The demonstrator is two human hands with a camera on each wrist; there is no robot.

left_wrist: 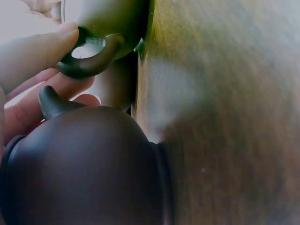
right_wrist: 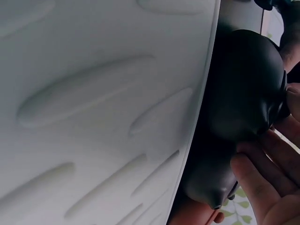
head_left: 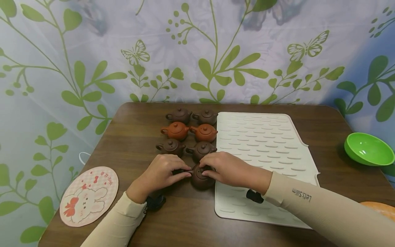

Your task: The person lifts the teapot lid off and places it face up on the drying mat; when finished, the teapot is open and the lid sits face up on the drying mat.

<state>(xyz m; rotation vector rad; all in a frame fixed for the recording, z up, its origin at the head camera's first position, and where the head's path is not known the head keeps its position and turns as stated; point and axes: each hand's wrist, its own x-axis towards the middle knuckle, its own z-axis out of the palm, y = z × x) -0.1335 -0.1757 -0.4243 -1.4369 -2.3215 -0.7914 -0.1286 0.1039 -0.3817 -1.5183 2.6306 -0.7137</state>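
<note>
A dark brown teapot (head_left: 202, 183) stands at the front of the right-hand column, beside the mat's left edge. My left hand (head_left: 157, 173) pinches its handle (left_wrist: 110, 52) between thumb and fingers. From the other side, my right hand (head_left: 232, 169) grips the same teapot near its lid with curled fingers; they partly cover the top. In the left wrist view another dark teapot (left_wrist: 89, 164) fills the foreground under my left hand, largely hidden in the head view. Behind my hands stand dark teapots (head_left: 202, 149) and orange teapots (head_left: 204, 133) in two columns.
A white ridged mat (head_left: 256, 137) lies right of the teapots, under my right forearm. At the right edge is a green bowl (head_left: 368, 149), with an orange round item (head_left: 379, 208) below it. A pink bunny placemat (head_left: 89, 195) lies on the left of the wooden table (head_left: 182, 223).
</note>
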